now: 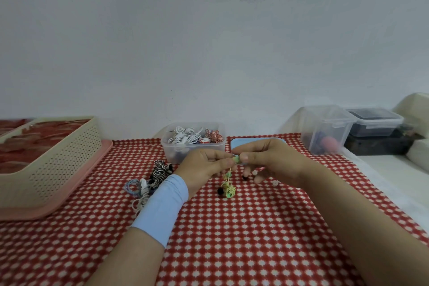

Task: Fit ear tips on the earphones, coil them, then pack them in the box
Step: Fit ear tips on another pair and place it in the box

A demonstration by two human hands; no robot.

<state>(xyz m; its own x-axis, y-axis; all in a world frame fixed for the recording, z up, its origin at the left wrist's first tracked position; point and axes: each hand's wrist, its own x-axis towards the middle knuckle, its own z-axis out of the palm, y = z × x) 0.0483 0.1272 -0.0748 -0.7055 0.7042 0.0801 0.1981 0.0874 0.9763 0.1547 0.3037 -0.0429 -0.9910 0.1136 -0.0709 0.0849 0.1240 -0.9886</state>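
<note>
Green earphones [228, 188]: one bud end pinched between both hands, above the cloth.
We see the left hand [204, 166] and right hand [269, 160] meet fingertip to fingertip. The cable hangs straight down to a tangle on the red patterned cloth [255, 227], and the box [167, 148] lies beyond, by a plain wall.

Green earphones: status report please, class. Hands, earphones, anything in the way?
Hands: left hand and right hand pinch green earphones at one bud. Its cable hangs bunched below. Open box behind; loose ear tips on cloth.
</note>
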